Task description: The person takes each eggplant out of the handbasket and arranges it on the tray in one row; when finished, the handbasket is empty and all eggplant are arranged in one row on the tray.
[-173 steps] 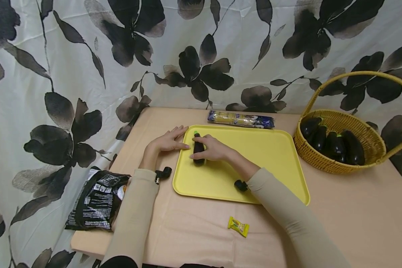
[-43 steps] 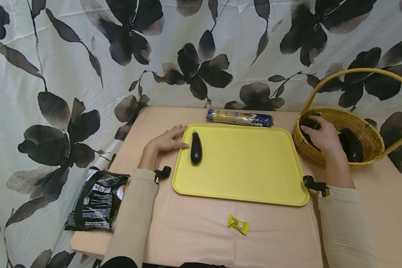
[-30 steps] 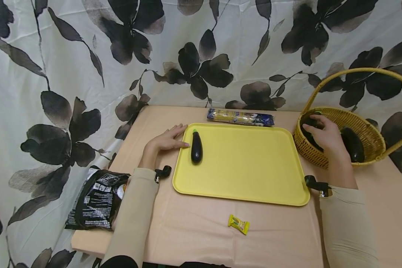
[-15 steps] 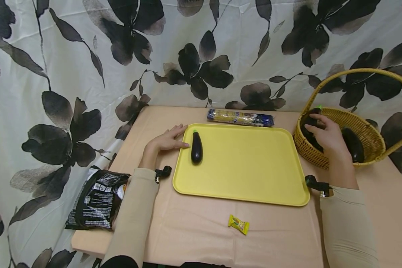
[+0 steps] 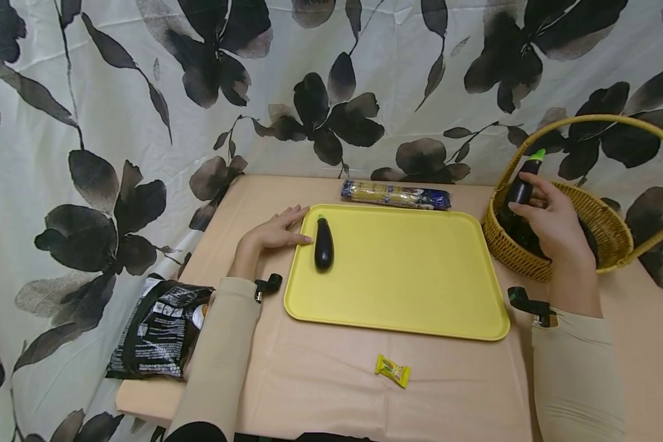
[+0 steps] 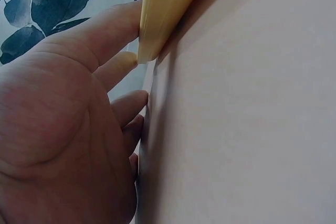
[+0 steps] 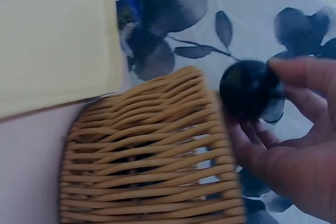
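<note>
In the head view, my right hand (image 5: 558, 224) holds a dark eggplant (image 5: 521, 187) with a green stem end, raised at the left rim of the wicker basket (image 5: 522, 264). The right wrist view shows the round end of that eggplant (image 7: 247, 90) between thumb and fingers, above the basket rim. Other eggplants in the basket are mostly hidden by the hand. My left hand (image 5: 271, 236) lies with fingers extended at the left edge of the yellow tray (image 5: 403, 276), its thumb touching the rim. One eggplant (image 5: 324, 245) rests on the tray's left side.
A pack of what looks like spaghetti (image 5: 396, 194) lies behind the tray. A small yellow wrapped candy (image 5: 392, 371) sits in front of it. The black printed bag (image 5: 160, 331) is at the table's left edge. A tall handle (image 5: 602, 118) arches over the basket.
My right hand placed one eggplant on the tray, let go and moved to the basket. It has since lifted another eggplant there, stem end upward. The left hand stays put.
</note>
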{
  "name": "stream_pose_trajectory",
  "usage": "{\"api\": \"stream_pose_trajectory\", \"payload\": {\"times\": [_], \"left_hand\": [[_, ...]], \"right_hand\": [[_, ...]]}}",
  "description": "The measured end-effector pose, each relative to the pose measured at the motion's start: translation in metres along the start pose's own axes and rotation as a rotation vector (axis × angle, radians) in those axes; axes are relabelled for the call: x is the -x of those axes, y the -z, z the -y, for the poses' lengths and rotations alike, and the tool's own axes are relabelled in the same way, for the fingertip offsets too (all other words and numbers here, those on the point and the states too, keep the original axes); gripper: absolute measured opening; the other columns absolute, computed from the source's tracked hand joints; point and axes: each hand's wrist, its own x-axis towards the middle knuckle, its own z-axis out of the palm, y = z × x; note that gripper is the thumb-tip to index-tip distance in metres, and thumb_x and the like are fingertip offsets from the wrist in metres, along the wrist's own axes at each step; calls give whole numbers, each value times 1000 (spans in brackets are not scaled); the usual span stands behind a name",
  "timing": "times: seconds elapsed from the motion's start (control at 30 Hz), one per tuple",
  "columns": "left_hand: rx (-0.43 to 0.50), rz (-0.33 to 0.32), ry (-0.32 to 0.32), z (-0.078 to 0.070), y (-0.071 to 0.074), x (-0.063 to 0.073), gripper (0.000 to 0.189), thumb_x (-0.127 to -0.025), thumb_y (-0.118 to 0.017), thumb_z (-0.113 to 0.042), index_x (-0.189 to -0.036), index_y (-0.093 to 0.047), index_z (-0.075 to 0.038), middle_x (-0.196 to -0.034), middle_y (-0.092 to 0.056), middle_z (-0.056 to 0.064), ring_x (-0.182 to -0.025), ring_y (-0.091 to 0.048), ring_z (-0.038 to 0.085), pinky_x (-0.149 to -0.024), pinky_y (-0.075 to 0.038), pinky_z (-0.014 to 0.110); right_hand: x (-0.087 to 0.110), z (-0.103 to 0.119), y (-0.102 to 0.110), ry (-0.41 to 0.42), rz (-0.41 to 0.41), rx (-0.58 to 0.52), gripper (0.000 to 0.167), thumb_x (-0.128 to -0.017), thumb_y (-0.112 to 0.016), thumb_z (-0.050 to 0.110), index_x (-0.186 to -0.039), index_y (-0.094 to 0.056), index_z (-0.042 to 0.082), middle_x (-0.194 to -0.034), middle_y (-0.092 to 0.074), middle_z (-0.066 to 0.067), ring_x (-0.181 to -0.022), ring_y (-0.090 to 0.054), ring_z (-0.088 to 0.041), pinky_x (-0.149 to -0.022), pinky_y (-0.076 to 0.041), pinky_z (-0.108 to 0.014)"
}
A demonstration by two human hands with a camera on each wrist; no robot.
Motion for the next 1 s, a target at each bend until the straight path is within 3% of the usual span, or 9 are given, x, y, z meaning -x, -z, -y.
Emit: {"api": "stream_pose_trajectory", "payload": {"times": [0.1,0.17,0.53,0.7,0.87,1.0], "left_hand": [[-2,-2,-3,0,1,0,100,-90,-73,-60,-168,-19,-29,-177,-4,1,-164,7,23,-133,8,52],[-3,-3,-5,0,1,0,100,-90,-74,-59,-168,-19,-28,-177,-4,1,-164,7,23,-133,8,52],[-4,-8,-2,-2,0,1,99,-90,-73,-58,-168,-20,-27,-177,-5,2,-164,6,23,-133,7,51],[-2,-10,-10,0,-1,0,99,-91,-73,-56,-168,-20,-25,-177,-5,4,-164,5,25,-133,7,52],[-9,-8,-3,1,-1,1,99,-90,-73,-59,-168,-20,-28,-177,-5,1,-164,5,23,-133,7,51],[-7,-9,-1,0,-1,1,98,-91,-74,-56,-168,-20,-27,-177,-5,2,-164,6,23,-133,7,51]], "right_hand": [[4,7,3,45,-1,16,66,-103,-66,25,-160,-37,41,-123,-45,16,-118,-48,-17,-79,-49,-5],[6,11,4,76,0,20,67,-100,-70,23,-159,-40,38,-121,-47,16,-117,-51,-17,-77,-49,-3],[17,32,-12,172,-30,-19,67,-97,-74,14,-155,-48,37,-122,-51,13,-115,-54,-15,-79,-52,-5],[20,39,-23,198,28,-6,67,-99,-72,19,-157,-45,37,-135,-52,3,-118,-55,-15,-92,-55,-12],[19,46,-41,216,120,-38,66,-101,-69,20,-159,-42,37,-149,-50,-11,-124,-55,-19,-90,-51,-7],[18,49,-58,218,202,-62,66,-102,-68,20,-160,-41,37,-152,-49,-13,-134,-53,-30,-100,-51,-20]]}}
